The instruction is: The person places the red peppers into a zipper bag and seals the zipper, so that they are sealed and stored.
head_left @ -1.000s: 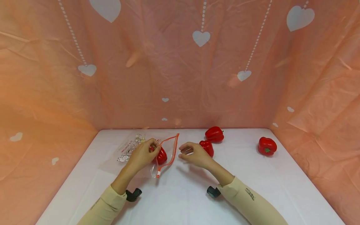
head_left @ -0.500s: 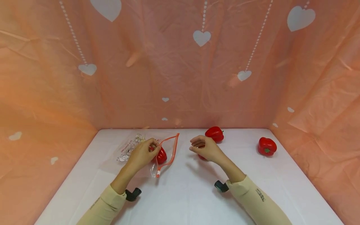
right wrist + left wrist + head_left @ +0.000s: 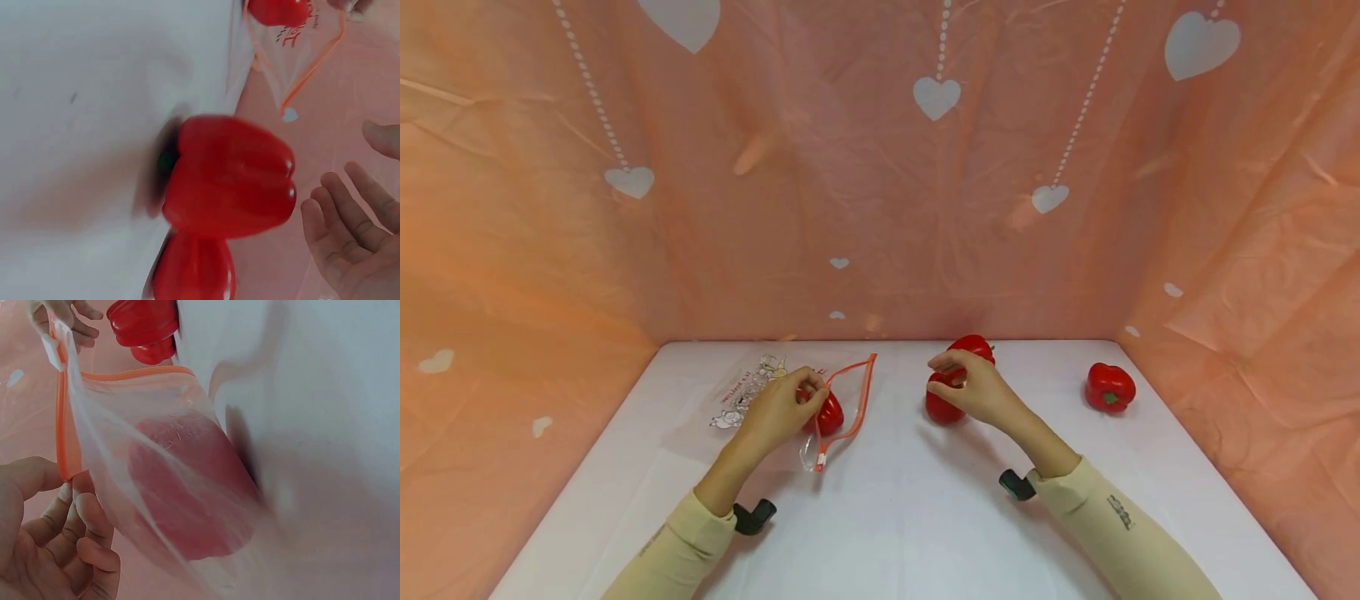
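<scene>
My left hand (image 3: 784, 407) pinches the orange zip edge of a clear plastic zip bag (image 3: 106, 431) between thumb and fingertips, holding its mouth apart. Inside the bag lies a red bell pepper (image 3: 194, 487), seen through the film in the left wrist view. Over a second red bell pepper (image 3: 231, 178), my right hand (image 3: 981, 390) hovers with fingers spread and relaxed, holding nothing. In the right wrist view this pepper stands on its stem end, just beside the fingertips. Behind it lies another red bell pepper (image 3: 976, 345), partly hidden by the hand in the head view.
One more red bell pepper (image 3: 1109, 387) sits at the right side of the white table (image 3: 887, 533). An orange curtain (image 3: 880, 208) with pale hearts rises behind the table and along both sides.
My right hand has moved right, away from the bag mouth, to over the nearer loose pepper. The left hand keeps its pinch on the bag, which stays in place.
</scene>
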A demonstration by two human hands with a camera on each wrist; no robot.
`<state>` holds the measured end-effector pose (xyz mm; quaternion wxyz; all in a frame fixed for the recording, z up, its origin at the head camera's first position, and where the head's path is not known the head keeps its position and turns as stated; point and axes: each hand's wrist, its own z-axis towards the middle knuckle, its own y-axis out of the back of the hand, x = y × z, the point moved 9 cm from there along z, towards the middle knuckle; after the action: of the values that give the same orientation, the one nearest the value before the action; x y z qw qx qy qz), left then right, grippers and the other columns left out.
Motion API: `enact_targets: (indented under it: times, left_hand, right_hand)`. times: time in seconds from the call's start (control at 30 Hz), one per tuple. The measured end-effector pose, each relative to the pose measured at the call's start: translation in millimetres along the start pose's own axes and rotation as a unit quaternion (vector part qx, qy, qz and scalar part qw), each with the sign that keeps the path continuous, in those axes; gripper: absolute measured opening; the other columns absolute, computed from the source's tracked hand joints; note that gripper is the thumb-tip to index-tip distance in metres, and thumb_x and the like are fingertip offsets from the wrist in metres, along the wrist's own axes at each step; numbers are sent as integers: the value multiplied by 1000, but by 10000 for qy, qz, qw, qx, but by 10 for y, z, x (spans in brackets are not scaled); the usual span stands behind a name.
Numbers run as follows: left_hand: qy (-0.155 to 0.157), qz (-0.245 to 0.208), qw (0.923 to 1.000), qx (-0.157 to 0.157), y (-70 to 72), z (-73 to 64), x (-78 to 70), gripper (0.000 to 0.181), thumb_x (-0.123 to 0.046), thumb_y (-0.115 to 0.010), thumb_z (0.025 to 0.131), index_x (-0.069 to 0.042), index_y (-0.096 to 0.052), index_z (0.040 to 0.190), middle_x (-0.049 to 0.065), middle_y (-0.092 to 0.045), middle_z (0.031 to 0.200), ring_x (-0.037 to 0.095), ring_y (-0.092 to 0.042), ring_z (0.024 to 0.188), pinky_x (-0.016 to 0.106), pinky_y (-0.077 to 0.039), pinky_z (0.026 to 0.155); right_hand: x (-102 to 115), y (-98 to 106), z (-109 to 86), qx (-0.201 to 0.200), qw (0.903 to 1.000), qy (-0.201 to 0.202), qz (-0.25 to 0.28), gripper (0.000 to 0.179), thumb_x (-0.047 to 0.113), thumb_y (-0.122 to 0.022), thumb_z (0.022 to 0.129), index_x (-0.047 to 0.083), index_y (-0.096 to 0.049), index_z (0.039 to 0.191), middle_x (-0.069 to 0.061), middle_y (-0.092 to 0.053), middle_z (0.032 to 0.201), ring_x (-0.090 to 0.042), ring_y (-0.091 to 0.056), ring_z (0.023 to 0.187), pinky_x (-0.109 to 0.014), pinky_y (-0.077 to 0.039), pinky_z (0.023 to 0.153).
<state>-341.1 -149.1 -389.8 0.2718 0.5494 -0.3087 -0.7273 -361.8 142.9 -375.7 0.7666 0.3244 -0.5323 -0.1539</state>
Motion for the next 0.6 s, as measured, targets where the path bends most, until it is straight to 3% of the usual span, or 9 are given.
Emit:
enact_targets:
  times: [0.33,0.6]
  left_hand:
    - [-78,4,10000,31,11,-15,-7,9,-22,-72,102,-13,-71,104,0,-70,87,18,-59,79,34,-49,69]
    - [-99,-37,9999,137,7,-16,-7,8,-21,-73,101,-14,-71,105,0,-70,89,18,-61,79,33,-51,68]
  right_hand:
    - [-87,-8,7,246,9969,96,-741,53,16,-86,92,0,-65,138,-21,-65,137,-39,-62,125,-57,-58,99]
    - [-237,-86,44,465,9889,-227,-1394,65,23,-87,92,2,-60,147,-20,-60,147,-44,-48,142,-61,-56,100]
